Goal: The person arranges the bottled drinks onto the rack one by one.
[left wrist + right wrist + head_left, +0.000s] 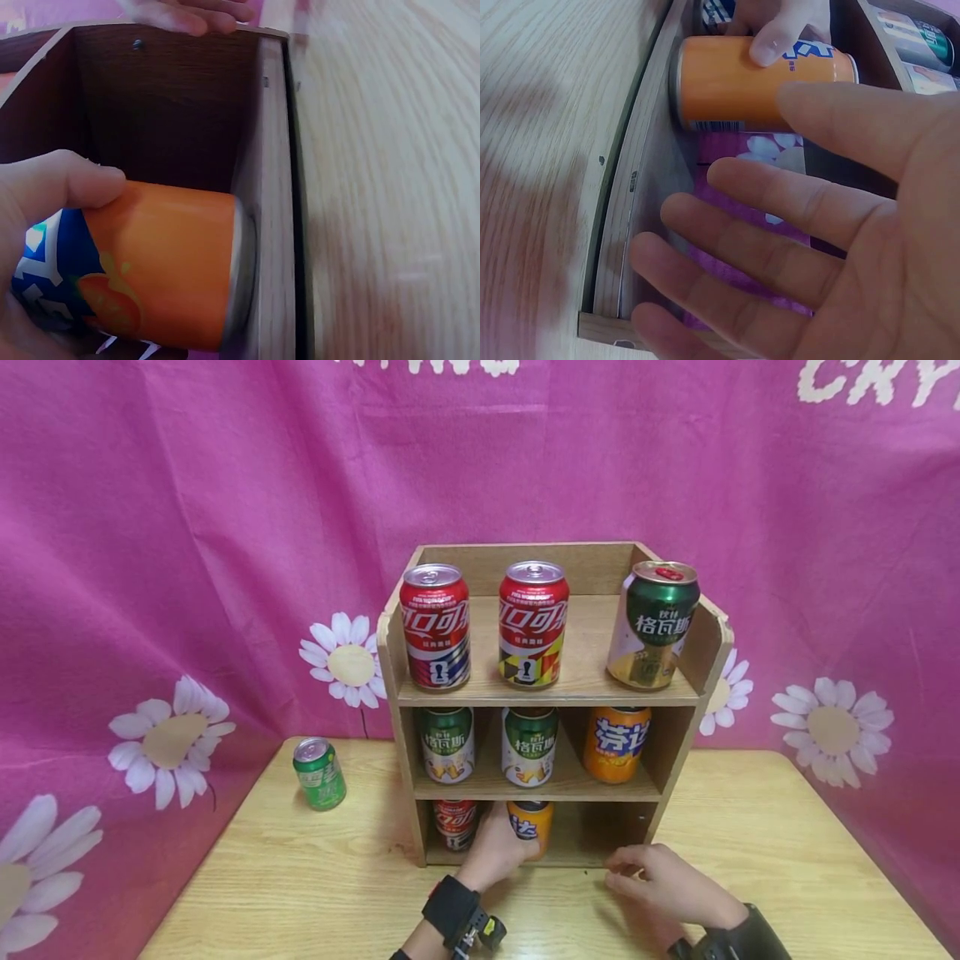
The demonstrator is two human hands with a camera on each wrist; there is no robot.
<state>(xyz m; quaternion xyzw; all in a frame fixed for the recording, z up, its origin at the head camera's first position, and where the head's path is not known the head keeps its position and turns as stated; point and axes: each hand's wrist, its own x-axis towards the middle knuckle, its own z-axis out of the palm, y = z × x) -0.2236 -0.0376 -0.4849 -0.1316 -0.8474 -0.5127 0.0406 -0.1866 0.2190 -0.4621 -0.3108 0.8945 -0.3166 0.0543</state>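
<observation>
On the bottom level of a wooden shelf (540,700), my left hand (498,847) grips an orange soda can (538,831). The thumb (94,184) lies across the can's side in the left wrist view, and the can stands upright on the bottom board. To its left is a red cola can (454,823), partly hidden by the hand. My right hand (667,881) is in front of the shelf's lower right corner, its fingers spread and holding nothing in the right wrist view.
Two red cola cans (437,627) and a green-and-gold can (652,625) stand on the top level. The middle level holds two green-and-white cans (529,747) and another orange can (617,745). A green can (320,774) stands on the table (300,877) at left. Behind hangs a pink cloth (225,485).
</observation>
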